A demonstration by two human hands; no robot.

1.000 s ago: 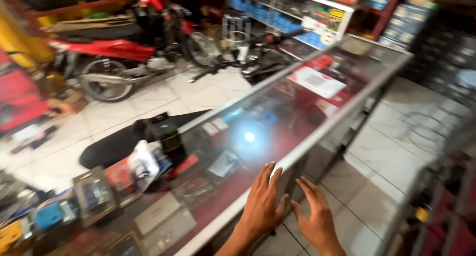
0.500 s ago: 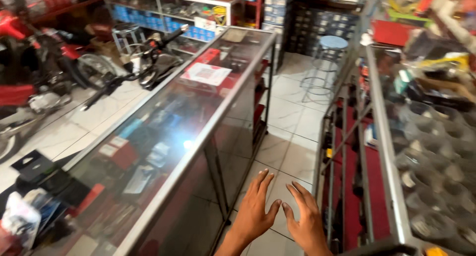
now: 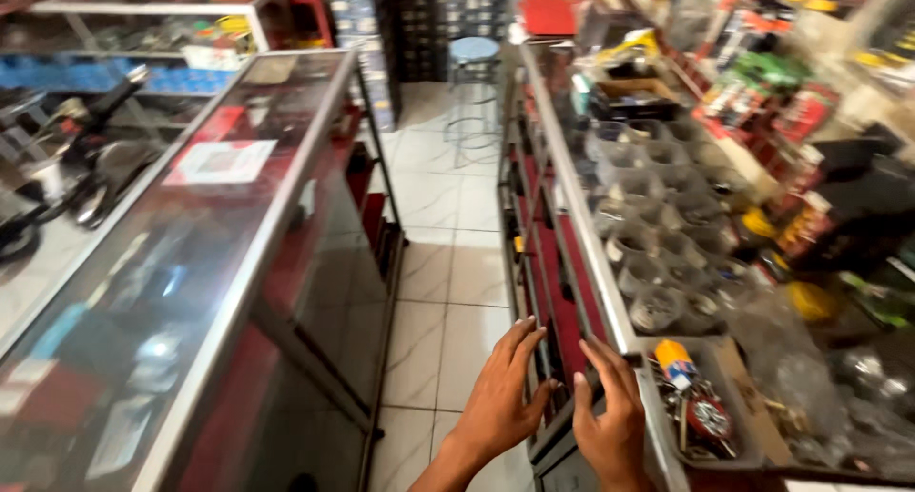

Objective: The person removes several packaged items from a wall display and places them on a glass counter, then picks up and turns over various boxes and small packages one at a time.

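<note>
Both hands were spread wide and empty, the left hand (image 3: pixel 498 401) and right hand (image 3: pixel 610 420) nearing the red-drawered parts cabinet (image 3: pixel 558 292) beside a tray of small parts (image 3: pixel 724 358).

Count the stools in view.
1: a blue-topped stool stands at the far end of the tiled aisle, between the glass counter and the shelves. Others may be hidden.

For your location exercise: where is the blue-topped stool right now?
In the head view, the stool stands top centre, at the aisle's far end on the tiled floor, between the two counters.
</note>
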